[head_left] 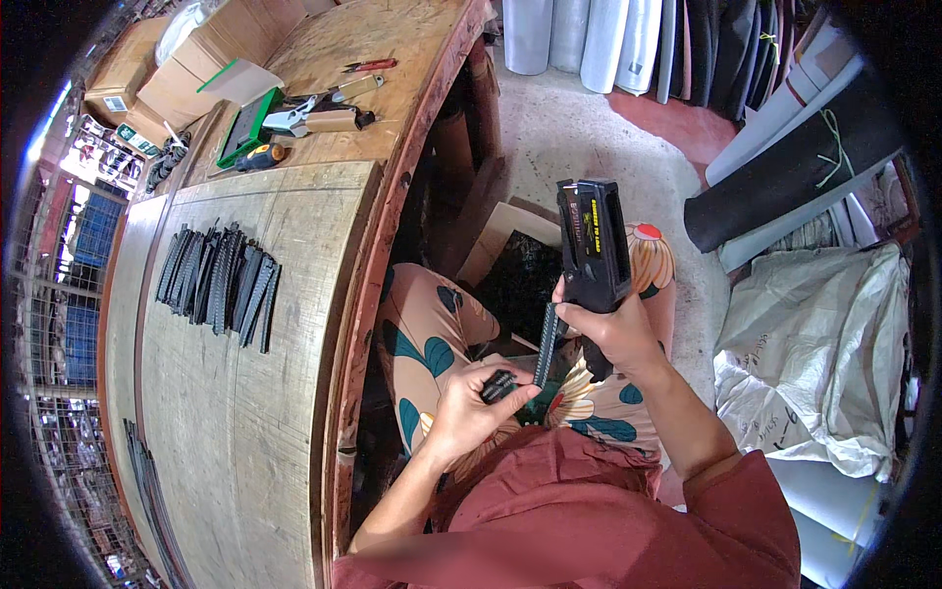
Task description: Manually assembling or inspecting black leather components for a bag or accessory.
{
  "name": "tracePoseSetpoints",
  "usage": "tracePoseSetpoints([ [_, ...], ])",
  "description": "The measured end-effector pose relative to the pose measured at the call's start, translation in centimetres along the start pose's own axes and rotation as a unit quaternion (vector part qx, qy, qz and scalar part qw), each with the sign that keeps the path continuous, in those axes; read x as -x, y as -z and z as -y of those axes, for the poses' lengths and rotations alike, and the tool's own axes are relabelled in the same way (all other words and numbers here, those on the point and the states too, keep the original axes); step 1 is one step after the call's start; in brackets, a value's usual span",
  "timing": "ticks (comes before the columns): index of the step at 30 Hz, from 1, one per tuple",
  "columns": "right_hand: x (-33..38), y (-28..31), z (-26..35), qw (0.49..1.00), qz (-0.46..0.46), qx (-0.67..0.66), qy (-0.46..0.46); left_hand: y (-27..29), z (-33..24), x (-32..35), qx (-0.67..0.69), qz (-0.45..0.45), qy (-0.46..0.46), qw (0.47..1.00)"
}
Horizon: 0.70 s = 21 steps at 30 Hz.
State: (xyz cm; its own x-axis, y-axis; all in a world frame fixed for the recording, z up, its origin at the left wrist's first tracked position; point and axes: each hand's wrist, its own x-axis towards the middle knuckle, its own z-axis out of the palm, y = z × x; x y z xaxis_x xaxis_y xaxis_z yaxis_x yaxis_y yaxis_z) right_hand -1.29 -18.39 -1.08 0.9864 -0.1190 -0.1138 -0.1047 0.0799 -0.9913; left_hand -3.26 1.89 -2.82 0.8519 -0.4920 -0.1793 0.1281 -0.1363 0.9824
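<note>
We had the black staple gun (593, 245) upright over our lap, right hand (613, 329) closed around its lower body. A dark strip, likely the staple magazine rail or a staple stick (547, 344), hung out of its underside, angled down toward our left hand (471, 398). Left hand was closed on a small black part (498, 386), touching or just beside the strip's lower end; couldn't tell if that part belonged to the rail.

Progress, as we judged it: the strip was only partly in the gun, most of it exposed, so the loading step looked mid-way, nothing latched yet.

On the wooden surface (245, 412) to our left, well apart from both hands, lay a fanned row of black ribbed strips (221, 285). Farther up sat pliers with red handles (370, 66), a second staple tool (319, 116), a green-edged tray (245, 128) and cardboard boxes (186, 69). Rolled material (785, 177) and white sacks (814, 353) lay on the floor to the right.
</note>
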Motion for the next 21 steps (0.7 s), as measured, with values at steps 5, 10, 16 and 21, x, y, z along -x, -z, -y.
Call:
tracePoseSetpoints([
  [5, -0.3, -0.1, -1.0, 1.0, -0.013, 0.023, 0.005, -0.1, -3.0, 0.1, -0.157, -0.002, -0.149, 0.976],
  [10, 0.4, -0.6, -1.9, 0.999, 0.027, -0.007, -0.025, -0.3, -3.7, -0.7, -0.163, 0.01, -0.214, 0.963],
  [16, 1.9, -0.8, -1.1, 0.986, 0.047, 0.109, 0.12, 0.5, -3.8, -2.5, 0.156, -0.21, 0.017, 0.965],
  [21, 2.5, -0.7, -1.3, 0.982, 0.075, 0.099, 0.145, 2.1, -4.3, -3.0, 0.26, -0.167, 0.116, 0.944],
])
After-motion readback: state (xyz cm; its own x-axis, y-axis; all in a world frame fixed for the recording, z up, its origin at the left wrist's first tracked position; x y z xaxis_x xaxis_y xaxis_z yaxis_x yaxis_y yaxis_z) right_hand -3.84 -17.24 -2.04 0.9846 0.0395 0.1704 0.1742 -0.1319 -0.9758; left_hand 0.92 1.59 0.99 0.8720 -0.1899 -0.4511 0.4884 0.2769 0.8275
